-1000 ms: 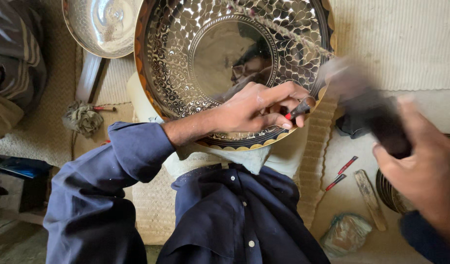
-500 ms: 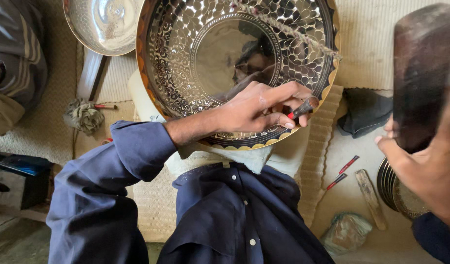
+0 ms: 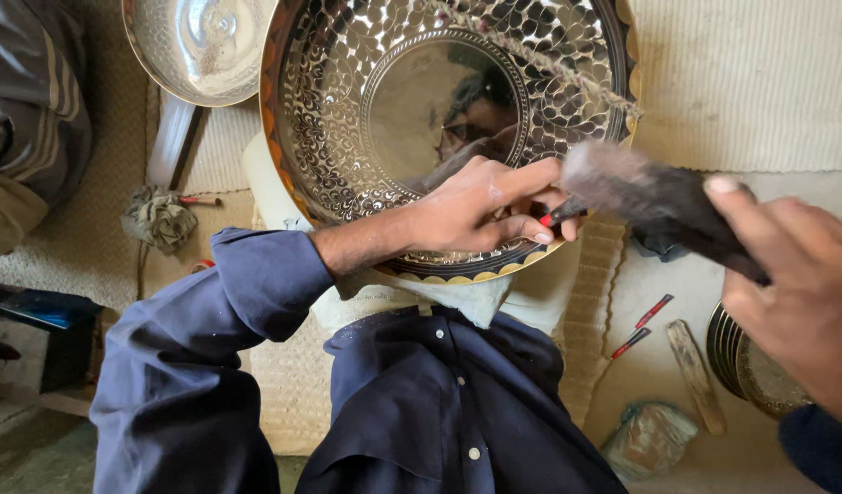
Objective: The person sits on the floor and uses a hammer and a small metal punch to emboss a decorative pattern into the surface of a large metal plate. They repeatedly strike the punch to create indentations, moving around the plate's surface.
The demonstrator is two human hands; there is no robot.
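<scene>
Left hand on the tray, mallet at the punch!

The left hand (image 3: 480, 206) rests on the rim of the big engraved metal tray (image 3: 348, 119), fingers pinched tight around a small red-tipped punch (image 3: 560, 217) at the tray's lower right edge. Just beside that grip, the right hand (image 3: 796, 293) is wrapped fast around a dark wooden mallet (image 3: 659, 201), its blurred head right at the punch. Below the right hand lie two red-handled tools (image 3: 642, 326) and a wooden stick (image 3: 695, 375); a plain metal bowl (image 3: 197, 41) sits well beyond the left arm.
</scene>
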